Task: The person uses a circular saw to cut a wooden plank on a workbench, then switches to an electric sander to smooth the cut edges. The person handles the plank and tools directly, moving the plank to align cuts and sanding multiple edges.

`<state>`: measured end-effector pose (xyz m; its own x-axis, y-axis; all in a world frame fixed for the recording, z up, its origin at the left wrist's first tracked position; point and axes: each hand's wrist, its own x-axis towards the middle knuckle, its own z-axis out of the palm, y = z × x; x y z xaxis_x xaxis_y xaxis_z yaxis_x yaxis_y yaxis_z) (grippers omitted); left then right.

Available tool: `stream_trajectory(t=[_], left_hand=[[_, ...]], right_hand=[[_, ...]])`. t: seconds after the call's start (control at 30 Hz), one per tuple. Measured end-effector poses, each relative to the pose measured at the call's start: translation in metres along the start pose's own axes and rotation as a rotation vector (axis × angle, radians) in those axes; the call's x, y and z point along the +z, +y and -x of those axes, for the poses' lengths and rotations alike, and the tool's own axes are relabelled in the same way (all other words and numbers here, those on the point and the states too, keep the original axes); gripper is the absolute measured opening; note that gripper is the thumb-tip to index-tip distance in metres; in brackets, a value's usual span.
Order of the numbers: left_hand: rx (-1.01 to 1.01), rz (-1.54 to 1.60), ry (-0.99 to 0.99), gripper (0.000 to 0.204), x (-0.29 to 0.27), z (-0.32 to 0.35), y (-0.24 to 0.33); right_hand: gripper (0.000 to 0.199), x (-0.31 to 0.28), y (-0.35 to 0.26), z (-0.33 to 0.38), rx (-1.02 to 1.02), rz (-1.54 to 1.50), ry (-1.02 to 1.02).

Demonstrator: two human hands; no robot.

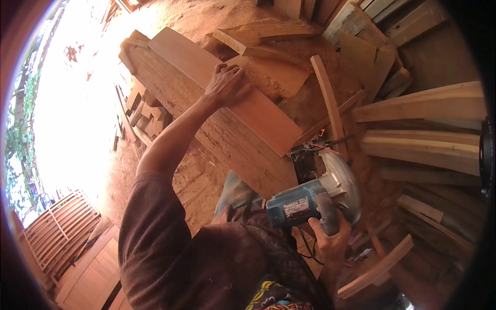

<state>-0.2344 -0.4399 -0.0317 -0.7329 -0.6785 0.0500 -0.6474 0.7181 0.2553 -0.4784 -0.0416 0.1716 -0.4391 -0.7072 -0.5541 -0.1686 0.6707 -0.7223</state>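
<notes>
A smooth reddish wooden board (268, 122) lies along a rough, sawdust-covered plank bench (155, 75). My left hand (226, 85) presses down on the board near its middle, fingers bent over its far edge. In my right hand (333, 238) is a teal circular saw (295, 205), gripped by its dark rear handle. The saw's metal blade guard (341, 181) faces right, and its base is close to the board's near end. Whether the base touches the board I cannot tell. The blade itself is hidden.
Loose offcuts (274, 72) and a narrow upright-looking strip (328, 98) lie beyond the bench. Thick boards (421, 150) are stacked on the right. A curved wooden piece (376, 268) lies at lower right. A dark cable (309, 248) hangs below the saw. Slatted wooden panels (59, 227) stand at lower left.
</notes>
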Motion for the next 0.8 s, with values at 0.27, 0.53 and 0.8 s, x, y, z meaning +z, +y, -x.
stream_trajectory(t=[0.27, 0.53, 0.8], left_hand=[[0.046, 0.018, 0.226, 0.041, 0.002, 0.004, 0.001], [0.040, 0.046, 0.261, 0.025, 0.007, 0.017, -0.014], [0.062, 0.016, 0.210, 0.020, 0.011, 0.006, -0.016]], right_hand=[[0.038, 0.001, -0.003, 0.001, -0.005, -0.076, 0.033], [0.032, -0.009, 0.012, -0.002, -0.161, 0.108, -0.098], [0.032, -0.012, 0.016, 0.001, -0.180, 0.155, -0.118]])
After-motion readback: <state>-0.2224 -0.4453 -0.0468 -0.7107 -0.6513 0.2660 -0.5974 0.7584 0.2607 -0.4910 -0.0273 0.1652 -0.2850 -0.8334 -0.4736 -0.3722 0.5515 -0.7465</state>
